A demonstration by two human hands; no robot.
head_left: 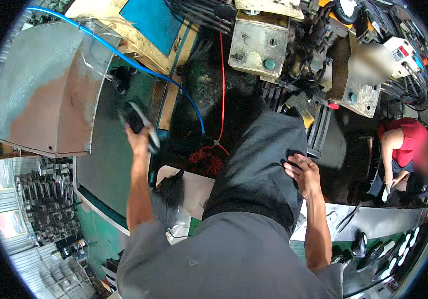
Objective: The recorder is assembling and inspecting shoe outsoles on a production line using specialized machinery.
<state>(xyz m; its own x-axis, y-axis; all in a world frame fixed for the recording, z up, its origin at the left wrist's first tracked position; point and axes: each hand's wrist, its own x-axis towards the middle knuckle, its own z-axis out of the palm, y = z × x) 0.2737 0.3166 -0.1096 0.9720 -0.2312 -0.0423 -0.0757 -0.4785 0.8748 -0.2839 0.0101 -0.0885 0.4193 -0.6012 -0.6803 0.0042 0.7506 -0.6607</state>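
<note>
My left hand [139,139] reaches out over the dark conveyor belt [107,164], its fingers closed round a black shoe [135,119] with a pale sole edge. The shoe is tilted and a little smeared by motion. Farther along the belt, beside the hood, lies another dark shoe [120,79], partly in shadow. My right hand [303,174] rests by my right thigh, against the dark trousers [259,159]. Its fingers are apart and loosely bent, and I see nothing in them.
A grey, rust-stained hood [44,94] stands at left, with a blue hose [144,69] crossing nearby. Machines with a control box [259,47] stand ahead. At right, a bench [388,218] bears tongs [349,218]; several shoes [368,256] lie below. A person in red [402,142] sits beyond.
</note>
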